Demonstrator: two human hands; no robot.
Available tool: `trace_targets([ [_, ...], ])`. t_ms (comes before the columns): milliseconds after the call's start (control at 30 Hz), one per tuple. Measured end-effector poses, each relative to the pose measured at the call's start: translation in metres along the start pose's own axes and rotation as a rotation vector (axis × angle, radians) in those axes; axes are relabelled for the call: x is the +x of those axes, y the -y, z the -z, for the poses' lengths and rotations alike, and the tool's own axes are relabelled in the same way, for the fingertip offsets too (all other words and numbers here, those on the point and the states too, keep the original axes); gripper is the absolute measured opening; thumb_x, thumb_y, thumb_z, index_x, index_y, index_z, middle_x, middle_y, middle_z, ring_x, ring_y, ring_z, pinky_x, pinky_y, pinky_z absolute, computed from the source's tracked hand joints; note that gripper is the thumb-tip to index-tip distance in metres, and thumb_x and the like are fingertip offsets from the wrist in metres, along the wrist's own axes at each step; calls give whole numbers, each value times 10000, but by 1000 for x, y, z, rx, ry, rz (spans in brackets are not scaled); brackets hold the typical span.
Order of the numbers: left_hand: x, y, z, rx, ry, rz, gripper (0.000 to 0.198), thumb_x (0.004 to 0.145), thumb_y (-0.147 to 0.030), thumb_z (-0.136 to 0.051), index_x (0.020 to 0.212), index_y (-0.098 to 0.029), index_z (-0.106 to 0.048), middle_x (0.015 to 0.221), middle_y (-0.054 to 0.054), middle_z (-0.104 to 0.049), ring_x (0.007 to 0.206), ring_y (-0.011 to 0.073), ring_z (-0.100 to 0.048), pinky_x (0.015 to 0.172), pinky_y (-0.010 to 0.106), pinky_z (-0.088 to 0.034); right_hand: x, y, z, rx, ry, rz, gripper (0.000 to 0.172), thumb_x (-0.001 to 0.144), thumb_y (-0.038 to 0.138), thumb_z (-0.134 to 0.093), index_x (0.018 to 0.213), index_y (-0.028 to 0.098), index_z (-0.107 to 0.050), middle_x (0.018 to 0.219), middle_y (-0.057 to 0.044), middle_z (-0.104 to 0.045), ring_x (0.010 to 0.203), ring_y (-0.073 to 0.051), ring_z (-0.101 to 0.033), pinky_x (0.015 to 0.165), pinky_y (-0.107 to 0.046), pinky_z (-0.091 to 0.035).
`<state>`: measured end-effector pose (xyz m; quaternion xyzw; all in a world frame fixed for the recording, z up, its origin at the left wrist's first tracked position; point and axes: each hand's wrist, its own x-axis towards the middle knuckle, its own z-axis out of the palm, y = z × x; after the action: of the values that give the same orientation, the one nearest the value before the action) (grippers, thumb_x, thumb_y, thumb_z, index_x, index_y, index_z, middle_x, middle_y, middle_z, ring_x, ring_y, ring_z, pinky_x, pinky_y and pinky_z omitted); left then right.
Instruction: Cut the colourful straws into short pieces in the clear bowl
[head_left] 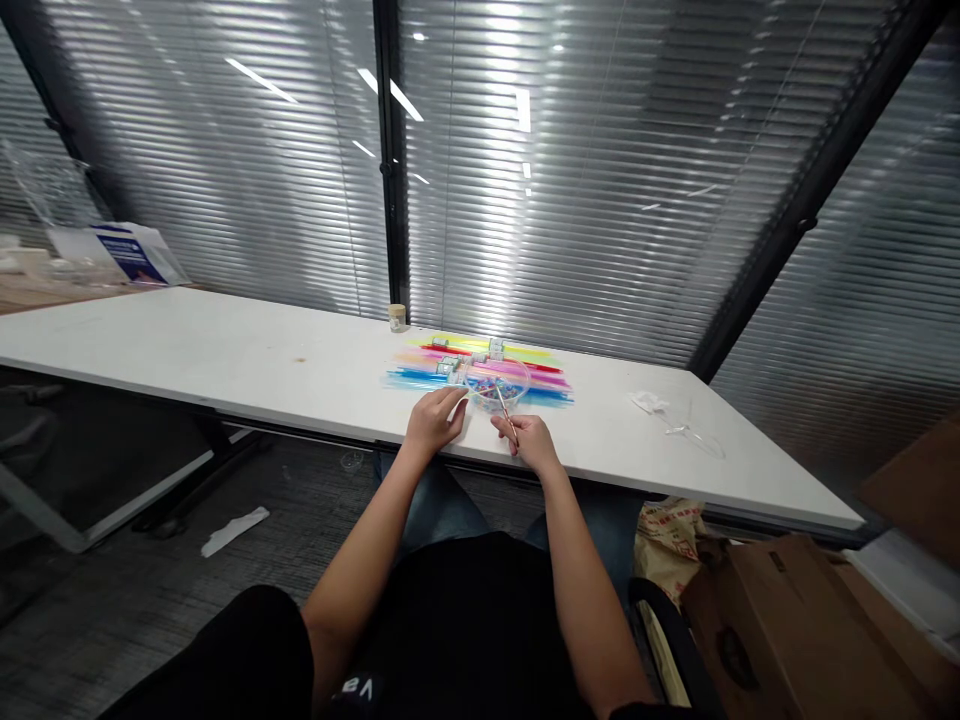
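Note:
A clear round bowl [527, 386] stands near the front edge of the white table, with small multicoloured pieces [491, 389] inside. My left hand [435, 424] is at its left side, thumb and fingers curved together at the rim. My right hand [531, 440] is closed around a slim copper-coloured tool [507, 412], held slanting, its tip reaching into the bowl; the tool's exact kind is too small to make out. Behind and beside the bowl lie bundles of thin coloured sticks, with blue ones [414, 378] nearest and yellow ones [536, 351] farthest back. Several small labelled containers [496, 347] sit on them.
A small lidded jar [397, 319] stands at the table's back edge. Crumpled clear plastic [686, 431] and a white scrap [648, 402] lie on the right. Cardboard boxes [802, 630] stand on the floor at right. A white bag [120, 252] rests far left.

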<state>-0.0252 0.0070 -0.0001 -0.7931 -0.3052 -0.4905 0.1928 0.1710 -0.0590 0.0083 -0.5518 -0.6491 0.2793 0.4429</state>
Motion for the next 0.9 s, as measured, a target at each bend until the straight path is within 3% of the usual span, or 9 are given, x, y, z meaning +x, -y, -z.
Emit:
trace_targets([
  [467,-2,1,-2,-22,29,26,214,881,-139,-471,1031,-184,-616,889,67,-687,822,177,-652,722,280,-519,-1,-2,-1,106,-55,11,533,788,633,-530,483,199,-480,408,26,-447,431,-120,-439,519,-244,-375],
  [900,-3,2,-3,-39,38,21,234,890,-140,-460,1065,-188,-608,914,70,-687,834,174,-652,726,278,-527,-2,-2,-2,-10,-24,44,557,785,645,-515,448,209,-439,403,25,-441,522,-152,-539,598,-251,-409],
])
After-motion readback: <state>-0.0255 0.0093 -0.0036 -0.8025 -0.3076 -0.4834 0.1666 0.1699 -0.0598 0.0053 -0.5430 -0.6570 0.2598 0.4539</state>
